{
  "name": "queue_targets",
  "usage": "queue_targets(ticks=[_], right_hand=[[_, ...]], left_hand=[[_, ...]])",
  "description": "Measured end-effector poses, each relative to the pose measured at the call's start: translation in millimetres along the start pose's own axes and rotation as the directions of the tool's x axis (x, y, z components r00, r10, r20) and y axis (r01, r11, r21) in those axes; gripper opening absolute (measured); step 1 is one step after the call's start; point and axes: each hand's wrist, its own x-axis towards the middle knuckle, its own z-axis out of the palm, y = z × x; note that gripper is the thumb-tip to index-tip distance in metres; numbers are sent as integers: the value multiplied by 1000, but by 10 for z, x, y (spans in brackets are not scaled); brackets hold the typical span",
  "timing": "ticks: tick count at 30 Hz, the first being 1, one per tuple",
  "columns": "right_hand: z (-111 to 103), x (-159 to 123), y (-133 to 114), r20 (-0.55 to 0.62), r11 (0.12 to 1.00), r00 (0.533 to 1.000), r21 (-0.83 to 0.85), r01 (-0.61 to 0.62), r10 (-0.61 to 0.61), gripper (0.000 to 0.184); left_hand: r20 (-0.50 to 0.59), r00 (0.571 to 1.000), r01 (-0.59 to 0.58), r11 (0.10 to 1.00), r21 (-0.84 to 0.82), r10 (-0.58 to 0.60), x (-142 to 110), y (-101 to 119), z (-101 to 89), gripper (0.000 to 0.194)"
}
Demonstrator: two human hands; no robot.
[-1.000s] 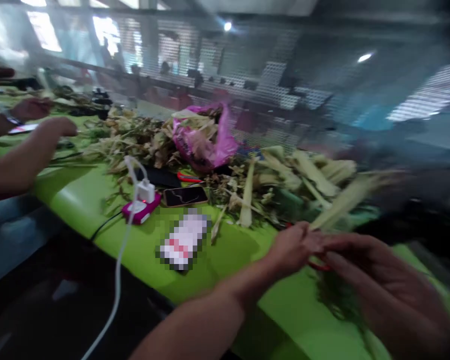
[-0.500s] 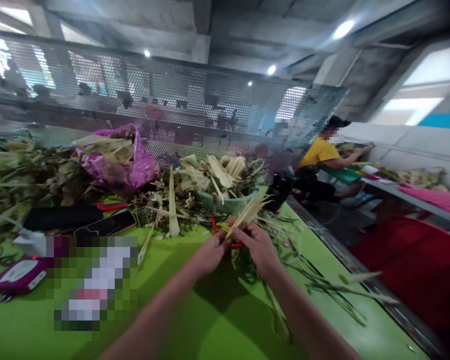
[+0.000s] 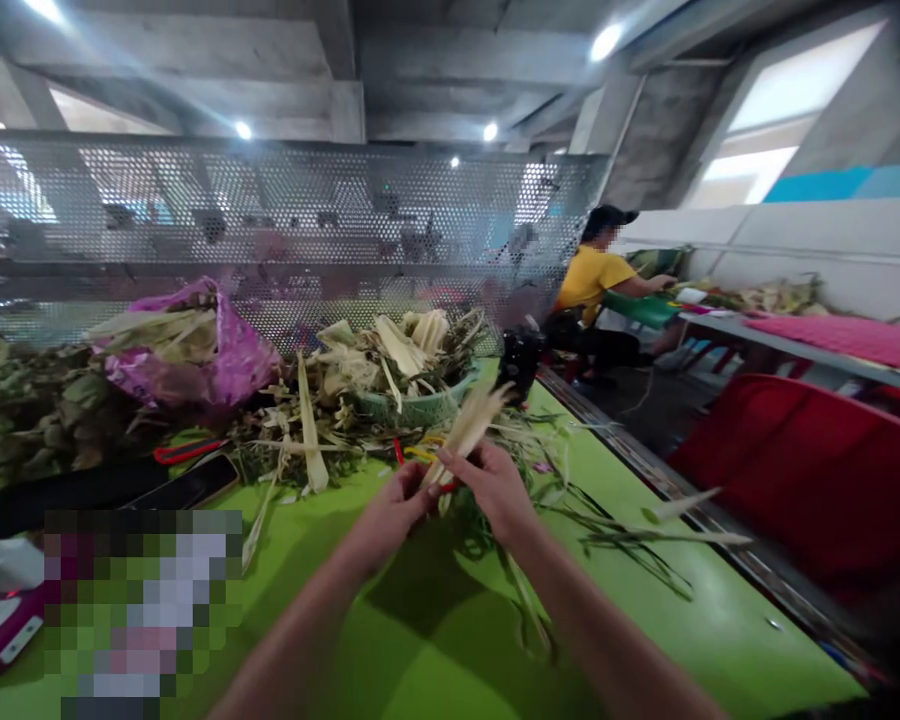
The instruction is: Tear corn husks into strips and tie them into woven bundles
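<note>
Head view has swung a touch right since half a second ago: pink bag (image 3: pixel 244 352) and green basket (image 3: pixel 412 410) sit further left in frame, while both hands stay on the pale husk bundle (image 3: pixel 466 425). Bundle is up off the green table (image 3: pixel 435 685), just nearer than the basket, tilted with its frayed end far and right, narrow end near and left between the hands. I'd call it very light, dry, papery: stiffish lengthwise, easily bent across, likely to split along the grain. Bit slick if the layers slide. Best hold, I reckon, is the narrow near end, all layers gathered, light squeeze, frayed tips left alone. Left hand (image 3: pixel 396 508): thumb and fingers together, pinched on that narrow end from the left. Right hand (image 3: pixel 499 488): thumb laid over the bundle, fingers curled behind from the right, no obvious gap; I can't tell how hard it presses. Red loop (image 3: pixel 448 487) shows just under the fingers; can't tell from here if it's touching them.
</note>
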Motion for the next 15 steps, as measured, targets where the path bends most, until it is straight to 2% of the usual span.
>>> queue_targets(ticks=[4, 10, 15], right_hand=[[6, -13, -29, 127, 997, 992, 78, -14, 4, 33], [-12, 24, 56, 30, 998, 1000, 61, -12, 10, 36], [-16, 26, 51, 14, 998, 1000, 56, -11, 11, 33]], left_hand=[[-30, 999, 13, 999, -29, -14, 12, -10, -12, 37], [-46, 999, 1, 1000, 5, -1, 23, -21, -29, 39], [-61, 998, -28, 1000, -6, 27, 20, -30, -20, 37]])
